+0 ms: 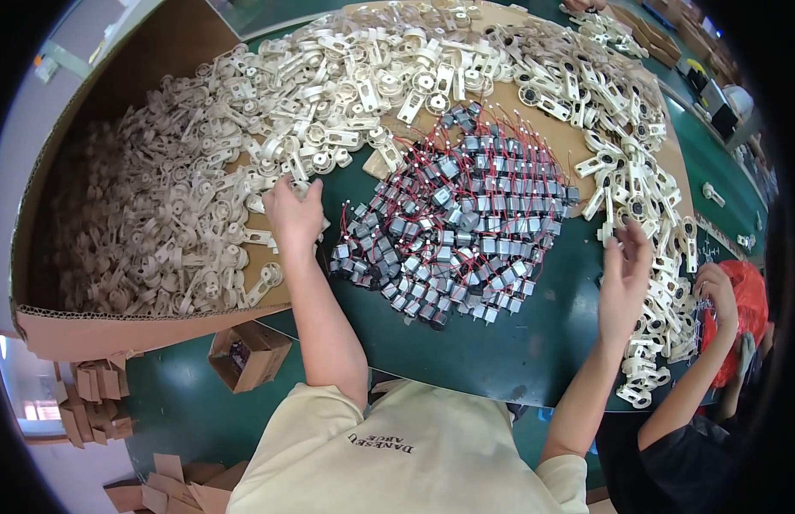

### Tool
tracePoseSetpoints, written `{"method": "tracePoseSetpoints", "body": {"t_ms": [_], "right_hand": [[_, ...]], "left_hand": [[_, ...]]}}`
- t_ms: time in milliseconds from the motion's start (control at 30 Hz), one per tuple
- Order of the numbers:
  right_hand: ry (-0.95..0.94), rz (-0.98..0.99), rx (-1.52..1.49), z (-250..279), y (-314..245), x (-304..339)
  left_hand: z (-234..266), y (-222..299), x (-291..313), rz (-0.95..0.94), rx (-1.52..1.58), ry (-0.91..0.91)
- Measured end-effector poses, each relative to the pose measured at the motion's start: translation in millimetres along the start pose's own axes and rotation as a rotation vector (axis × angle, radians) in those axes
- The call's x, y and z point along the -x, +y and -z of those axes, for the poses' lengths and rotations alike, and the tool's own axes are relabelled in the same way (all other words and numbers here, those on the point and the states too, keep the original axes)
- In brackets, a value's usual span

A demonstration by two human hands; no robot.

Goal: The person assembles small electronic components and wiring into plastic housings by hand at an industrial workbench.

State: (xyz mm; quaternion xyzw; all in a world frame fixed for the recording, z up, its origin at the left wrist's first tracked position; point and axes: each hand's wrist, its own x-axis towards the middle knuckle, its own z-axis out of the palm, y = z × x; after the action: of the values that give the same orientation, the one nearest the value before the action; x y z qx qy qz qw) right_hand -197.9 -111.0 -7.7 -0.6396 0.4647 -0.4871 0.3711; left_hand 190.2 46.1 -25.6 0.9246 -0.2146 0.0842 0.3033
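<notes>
My left hand (pixel 295 214) reaches to the near edge of a large heap of cream plastic housings (pixel 329 86), each a ring with a slotted arm. Its thumb and fingers are apart around a housing at the heap's edge; I see no firm hold. My right hand (pixel 624 278) hovers beside a row of similar housings (pixel 633 188), some with dark round centres, on the right. Its fingers are bent and parted from the thumb, with no held thing showing. Between my hands lies a dense cluster of small silver motors (pixel 466 214) with red wires.
A big cardboard box (pixel 149 325) on its side spills housings at the left. A small open carton (pixel 250 355) stands below it. The green tabletop (pixel 474 355) lies before me. At right, another person's hand (pixel 717 291) is near a red bag (pixel 744 295). Folded cartons (pixel 179 488) lie lower left.
</notes>
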Motion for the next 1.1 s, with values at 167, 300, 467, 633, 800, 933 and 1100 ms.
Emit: {"method": "tracePoseSetpoints", "body": {"t_ms": [167, 300, 467, 633, 800, 933, 1100], "right_hand": [[-0.198, 0.054, 0.076, -22.5, -13.7, 12.7], [-0.393, 0.025, 0.191, -22.2, -18.0, 15.4], [-0.474, 0.148, 0.24, -28.9, -20.3, 19.8], [-0.338, 0.011, 0.307, -52.5, -12.8, 31.2], [-0.359, -0.115, 0.155, -57.2, -17.2, 31.7], [-0.327, -0.142, 0.019, -60.6, -17.3, 35.0], [-0.341, -0.14, -0.15, -48.9, -1.0, 29.6]], "left_hand": [[-3.5, -6.0, -13.5, -0.008, 0.106, -0.155], [-0.6, 17.4, -3.1, -0.003, 0.561, 0.002], [6.4, 54.0, 25.1, -0.042, 1.042, -0.216], [19.7, 78.0, 56.1, -0.034, 1.26, -0.706], [5.8, 105.2, 84.5, -0.545, 0.955, -0.562], [12.8, 103.7, 81.2, -0.713, 0.576, -0.547], [29.8, 86.1, 57.9, -0.75, 0.668, -0.796]]}}
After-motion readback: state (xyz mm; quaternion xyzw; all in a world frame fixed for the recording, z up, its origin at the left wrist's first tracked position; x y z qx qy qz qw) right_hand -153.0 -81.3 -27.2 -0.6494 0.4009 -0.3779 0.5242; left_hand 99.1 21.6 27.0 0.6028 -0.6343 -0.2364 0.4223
